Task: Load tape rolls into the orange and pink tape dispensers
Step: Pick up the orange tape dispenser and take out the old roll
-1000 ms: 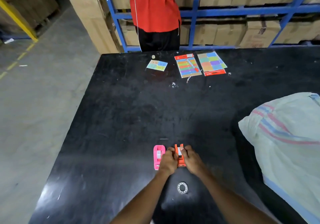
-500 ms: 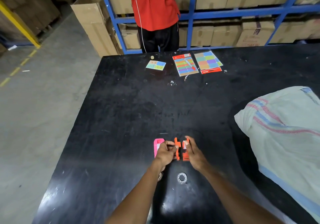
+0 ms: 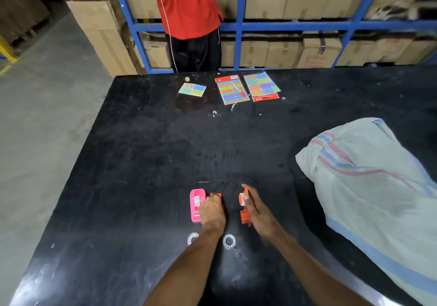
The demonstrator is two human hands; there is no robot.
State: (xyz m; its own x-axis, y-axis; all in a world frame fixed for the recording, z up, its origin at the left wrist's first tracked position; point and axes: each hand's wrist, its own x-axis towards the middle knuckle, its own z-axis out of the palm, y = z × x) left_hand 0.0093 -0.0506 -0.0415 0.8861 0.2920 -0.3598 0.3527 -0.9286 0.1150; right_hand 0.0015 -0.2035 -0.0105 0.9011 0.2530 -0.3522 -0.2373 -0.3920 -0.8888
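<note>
The orange tape dispenser is split in two halves. My left hand (image 3: 212,212) is closed on one orange half (image 3: 217,195), mostly hidden under my fingers. My right hand (image 3: 256,208) grips the other orange half (image 3: 244,213), which shows a white part near its top. The pink tape dispenser (image 3: 195,205) lies flat on the black table (image 3: 142,164), just left of my left hand, with a white piece in its middle. Two clear tape rolls lie near my wrists: one (image 3: 229,241) between my forearms, one (image 3: 192,238) partly hidden by my left forearm.
A large striped white sack (image 3: 369,182) fills the table's right side. Colourful sticker sheets (image 3: 233,89) and a small card (image 3: 192,89) lie at the far edge. A person in a red top (image 3: 189,10) stands beyond the table, before blue racks of cardboard boxes (image 3: 283,0).
The orange dispenser, held together in both hands a second ago, has come apart into two halves. My hands moved apart, one half in each. A second tape roll has come into view.
</note>
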